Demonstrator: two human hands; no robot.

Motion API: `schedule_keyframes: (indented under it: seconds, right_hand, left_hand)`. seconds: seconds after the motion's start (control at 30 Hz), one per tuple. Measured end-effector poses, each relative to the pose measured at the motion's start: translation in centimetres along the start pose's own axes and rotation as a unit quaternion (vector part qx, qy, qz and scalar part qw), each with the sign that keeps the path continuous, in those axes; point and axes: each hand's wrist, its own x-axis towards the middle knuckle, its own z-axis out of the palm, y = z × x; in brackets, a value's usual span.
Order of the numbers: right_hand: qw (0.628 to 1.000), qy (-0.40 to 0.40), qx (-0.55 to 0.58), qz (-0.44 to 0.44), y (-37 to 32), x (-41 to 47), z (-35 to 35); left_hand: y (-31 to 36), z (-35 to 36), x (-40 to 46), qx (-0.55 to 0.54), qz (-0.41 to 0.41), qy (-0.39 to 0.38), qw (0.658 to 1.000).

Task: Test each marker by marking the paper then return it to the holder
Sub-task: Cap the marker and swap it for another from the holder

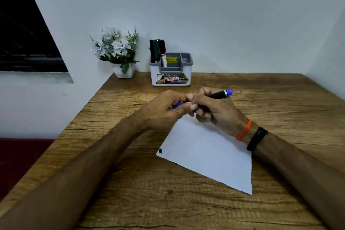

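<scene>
Blue-capped black marker (217,95) sits above the far corner of the white paper sheet (207,153), barrel gripped in the right hand (211,107), left hand (164,110) pinching its blue cap (176,105). A jerky pull could streak ink across fingers or shift the paper.
</scene>
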Motion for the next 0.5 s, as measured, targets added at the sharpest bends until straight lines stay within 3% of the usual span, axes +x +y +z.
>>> schedule_keyframes:
  seconds: [0.13,0.27,0.37,0.5]
  right_hand:
    - [0.999,0.009,-0.037,-0.023,0.0,-0.1,-0.5]
    - [0.999,0.037,-0.009,-0.023,0.0,-0.3,-0.3]
    - [1.000,-0.009,0.012,0.014,-0.1,-0.4,-0.4]
    - [0.993,-0.102,0.000,0.052,0.1,-1.1,0.8]
  left_hand:
    - [0.4,-0.3,0.0,-0.006,-0.008,-0.022,1.000]
    - [-0.4,-1.8,-0.6,0.022,-0.113,-0.031,0.993]
    - [-1.4,-2.7,-1.3,0.070,-0.163,-0.057,0.983]
    - [-1.6,-3.0,-1.5,0.057,-0.169,-0.070,0.981]
